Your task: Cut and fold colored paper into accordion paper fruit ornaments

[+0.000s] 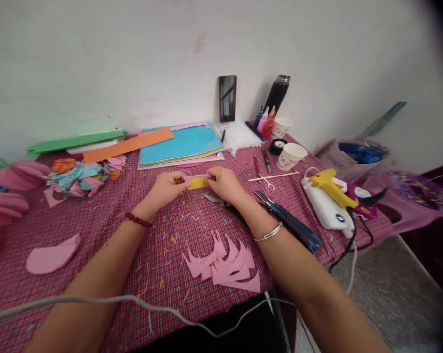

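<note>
Between my two hands I hold a small pink and yellow piece of paper (197, 182) above the checked tablecloth. My left hand (169, 186) pinches its left end, and my right hand (224, 184) pinches its right end. Scissors (216, 198) lie partly hidden under my right hand and wrist. Nearer to me is a loose pile of curved pink paper offcuts (221, 264). A pink half-round paper piece (54, 255) rests left of my left forearm.
Coloured sheets (180, 144) lie behind my hands, beside crumpled scraps (77, 176). A yellow glue gun (331, 186) sits on a white power box (326, 208) at right, near paper cups (291, 156). A pale cable (169, 311) crosses in front of me. A phone (227, 98) leans against the wall.
</note>
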`<move>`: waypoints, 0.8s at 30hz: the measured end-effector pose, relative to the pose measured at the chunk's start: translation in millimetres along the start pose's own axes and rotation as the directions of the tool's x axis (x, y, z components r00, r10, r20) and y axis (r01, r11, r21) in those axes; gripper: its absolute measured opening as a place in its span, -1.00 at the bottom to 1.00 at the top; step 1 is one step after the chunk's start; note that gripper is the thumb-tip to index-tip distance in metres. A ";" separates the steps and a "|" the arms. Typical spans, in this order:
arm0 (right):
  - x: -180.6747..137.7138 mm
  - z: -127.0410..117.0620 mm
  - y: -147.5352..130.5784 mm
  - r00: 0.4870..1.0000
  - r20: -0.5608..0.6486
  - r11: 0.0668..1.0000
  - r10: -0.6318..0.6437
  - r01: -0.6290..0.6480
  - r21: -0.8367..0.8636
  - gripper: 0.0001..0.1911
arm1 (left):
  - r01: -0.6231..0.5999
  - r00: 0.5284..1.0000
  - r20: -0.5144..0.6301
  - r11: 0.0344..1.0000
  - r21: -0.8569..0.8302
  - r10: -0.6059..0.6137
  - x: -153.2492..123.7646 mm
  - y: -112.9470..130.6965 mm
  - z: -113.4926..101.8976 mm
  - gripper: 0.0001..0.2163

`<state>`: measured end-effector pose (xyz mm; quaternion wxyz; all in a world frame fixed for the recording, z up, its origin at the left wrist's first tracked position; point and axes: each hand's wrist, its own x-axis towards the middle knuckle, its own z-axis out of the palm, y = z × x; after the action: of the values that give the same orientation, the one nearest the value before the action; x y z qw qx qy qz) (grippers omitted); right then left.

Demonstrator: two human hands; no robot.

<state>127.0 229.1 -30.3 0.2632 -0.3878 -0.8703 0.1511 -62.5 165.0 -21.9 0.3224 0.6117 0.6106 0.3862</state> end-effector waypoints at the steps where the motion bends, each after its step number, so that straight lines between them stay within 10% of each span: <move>1: -0.1 0.7 1.1 0.999 0.031 1.000 0.009 -0.008 -0.027 -0.87 | 0.010 1.000 0.016 1.000 -0.009 -0.010 0.8 -3.7 0.3 -0.96; 15: -3.1 0.3 4.3 0.993 0.098 0.972 0.067 -0.087 0.219 -0.94 | 0.078 0.995 -0.043 0.987 -0.142 -0.085 -1.8 -4.1 14.0 -0.86; 24: -6.4 -11.4 4.2 0.955 0.233 0.452 0.186 -0.293 0.843 -0.57 | 0.263 0.962 0.120 0.724 -0.637 -0.244 -3.8 1.2 3.2 -0.82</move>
<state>139.6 227.8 -25.1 0.3518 -0.3116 -0.6232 0.6251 -58.9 161.4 -22.8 0.5715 0.3786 0.5128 0.5169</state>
